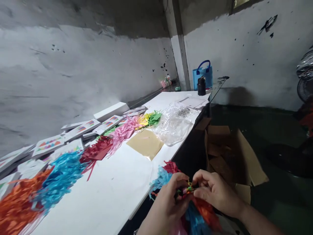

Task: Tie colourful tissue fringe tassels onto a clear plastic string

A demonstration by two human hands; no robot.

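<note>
Tassels in hands, near open box.

Blue bag (handles darker), black bottle, white table.

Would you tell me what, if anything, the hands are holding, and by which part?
The left hand and right hand hold a bunch of multicoloured, paper-like tassels, pinched in the fingertips at its narrow gathered part between the fringes.

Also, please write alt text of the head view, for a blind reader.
A left hand and right hand hold colourful strips beside a white table bearing fringed bunches, printed boxes and clear plastic. An open cardboard box stands nearby.
</note>
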